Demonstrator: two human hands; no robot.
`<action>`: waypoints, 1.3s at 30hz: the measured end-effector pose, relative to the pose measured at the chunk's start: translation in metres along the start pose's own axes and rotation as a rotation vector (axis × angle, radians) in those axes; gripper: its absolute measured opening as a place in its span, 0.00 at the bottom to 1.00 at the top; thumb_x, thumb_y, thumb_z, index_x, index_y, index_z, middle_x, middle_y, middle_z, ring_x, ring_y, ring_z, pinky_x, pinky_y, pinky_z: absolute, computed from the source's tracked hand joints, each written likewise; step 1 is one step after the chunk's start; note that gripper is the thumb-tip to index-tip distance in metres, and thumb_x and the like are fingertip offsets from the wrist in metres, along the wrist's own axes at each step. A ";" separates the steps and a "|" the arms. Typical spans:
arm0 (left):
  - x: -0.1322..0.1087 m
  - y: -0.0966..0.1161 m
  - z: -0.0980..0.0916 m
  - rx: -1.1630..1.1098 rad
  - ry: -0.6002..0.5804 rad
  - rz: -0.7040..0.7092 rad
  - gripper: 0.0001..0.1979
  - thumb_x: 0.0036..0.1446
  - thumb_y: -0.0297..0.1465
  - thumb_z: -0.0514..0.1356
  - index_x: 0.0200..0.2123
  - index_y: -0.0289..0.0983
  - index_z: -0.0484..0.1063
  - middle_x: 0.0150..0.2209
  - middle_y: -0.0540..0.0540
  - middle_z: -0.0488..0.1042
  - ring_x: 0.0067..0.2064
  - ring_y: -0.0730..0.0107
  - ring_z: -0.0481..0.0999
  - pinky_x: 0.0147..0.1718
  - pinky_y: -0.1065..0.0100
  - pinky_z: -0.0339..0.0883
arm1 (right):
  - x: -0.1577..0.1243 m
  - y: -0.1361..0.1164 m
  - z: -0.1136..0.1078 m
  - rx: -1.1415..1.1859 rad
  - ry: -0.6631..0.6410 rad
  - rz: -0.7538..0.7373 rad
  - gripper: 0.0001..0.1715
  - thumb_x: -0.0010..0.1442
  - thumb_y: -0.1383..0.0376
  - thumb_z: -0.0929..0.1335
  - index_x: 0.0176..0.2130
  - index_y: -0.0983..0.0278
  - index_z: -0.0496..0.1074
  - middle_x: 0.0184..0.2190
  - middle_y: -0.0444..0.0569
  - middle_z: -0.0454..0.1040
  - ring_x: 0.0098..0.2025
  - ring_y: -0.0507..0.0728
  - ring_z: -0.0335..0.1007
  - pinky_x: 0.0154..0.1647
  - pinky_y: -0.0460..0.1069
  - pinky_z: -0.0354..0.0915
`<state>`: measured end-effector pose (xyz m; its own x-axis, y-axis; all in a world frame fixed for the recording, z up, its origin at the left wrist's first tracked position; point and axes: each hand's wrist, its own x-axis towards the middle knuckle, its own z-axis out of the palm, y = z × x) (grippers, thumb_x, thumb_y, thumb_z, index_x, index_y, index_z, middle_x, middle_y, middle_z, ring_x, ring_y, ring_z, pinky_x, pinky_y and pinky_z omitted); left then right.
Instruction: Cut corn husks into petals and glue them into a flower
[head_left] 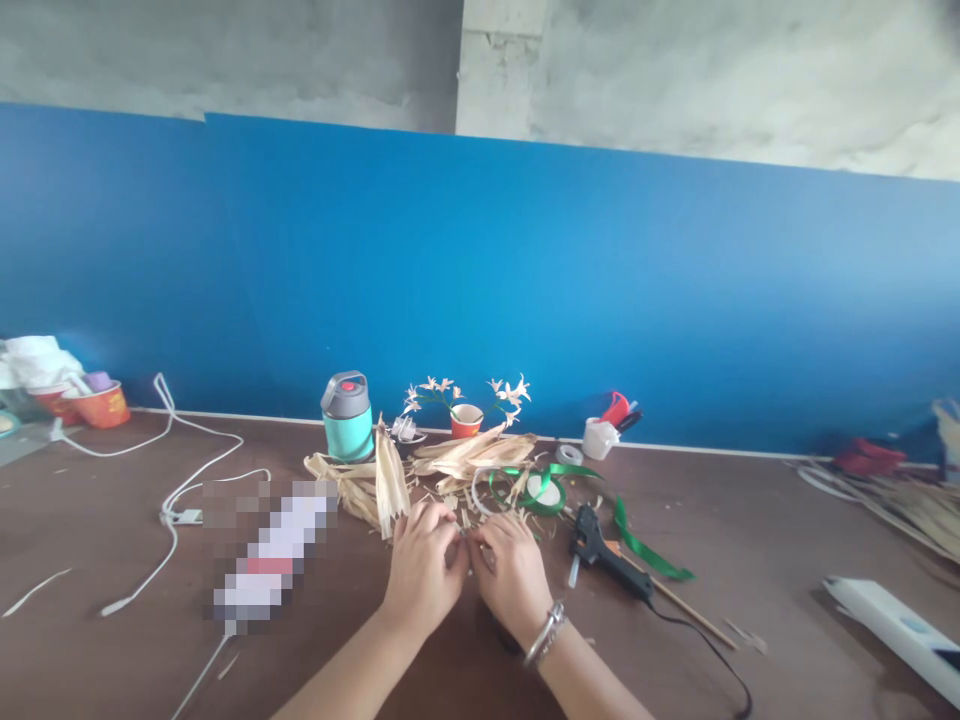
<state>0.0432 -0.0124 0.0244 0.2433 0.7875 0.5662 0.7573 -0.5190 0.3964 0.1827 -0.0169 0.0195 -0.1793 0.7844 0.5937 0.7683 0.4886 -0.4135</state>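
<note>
My left hand [421, 570] and my right hand [511, 572] meet low over the brown table [750, 540], fingers curled and pinched together on something small between them that I cannot make out. A strip of dried corn husk [391, 480] sticks up just beyond my left hand. More husks [472, 455] lie heaped behind both hands. Green ribbon [551, 485] curls to the right of them. A metal bracelet [545, 632] circles my right wrist.
A black glue gun [600, 550] with its cord lies right of my hands. A teal flask [348, 416], a small cup of husk flowers [465, 412], a white cup [598, 437], white cables [176, 490] and a white box [896, 625] stand around. A blue wall runs behind.
</note>
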 end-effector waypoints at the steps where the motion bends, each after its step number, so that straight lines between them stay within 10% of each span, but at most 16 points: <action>1: -0.001 0.002 0.000 0.010 0.012 -0.018 0.05 0.50 0.24 0.56 0.25 0.39 0.69 0.37 0.45 0.71 0.42 0.58 0.68 0.39 0.57 0.60 | 0.000 -0.001 0.000 -0.004 0.004 0.002 0.09 0.54 0.73 0.64 0.24 0.63 0.68 0.25 0.46 0.69 0.31 0.54 0.63 0.35 0.48 0.54; 25: 0.004 -0.003 -0.003 0.010 0.040 0.033 0.07 0.51 0.24 0.56 0.27 0.39 0.71 0.37 0.46 0.71 0.43 0.60 0.68 0.40 0.61 0.61 | 0.000 0.004 0.004 -0.068 0.053 0.035 0.09 0.52 0.73 0.64 0.23 0.64 0.68 0.23 0.45 0.70 0.30 0.54 0.64 0.35 0.47 0.53; 31: 0.012 -0.033 -0.012 0.131 0.138 -0.142 0.09 0.55 0.29 0.55 0.25 0.39 0.72 0.36 0.45 0.72 0.41 0.58 0.68 0.41 0.58 0.60 | 0.002 0.016 -0.003 -0.107 0.122 0.148 0.09 0.52 0.72 0.63 0.23 0.64 0.68 0.23 0.46 0.71 0.30 0.55 0.66 0.34 0.48 0.52; 39: 0.011 -0.043 -0.002 0.079 -0.095 -0.049 0.09 0.53 0.29 0.57 0.24 0.39 0.75 0.35 0.45 0.72 0.42 0.59 0.68 0.41 0.60 0.61 | 0.002 0.017 -0.002 -0.084 0.084 0.136 0.10 0.53 0.73 0.63 0.23 0.63 0.69 0.24 0.45 0.72 0.31 0.54 0.67 0.35 0.47 0.52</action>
<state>0.0125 0.0176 0.0149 0.2582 0.8412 0.4751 0.8140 -0.4543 0.3620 0.1971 -0.0075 0.0150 -0.0214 0.8048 0.5931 0.8311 0.3441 -0.4369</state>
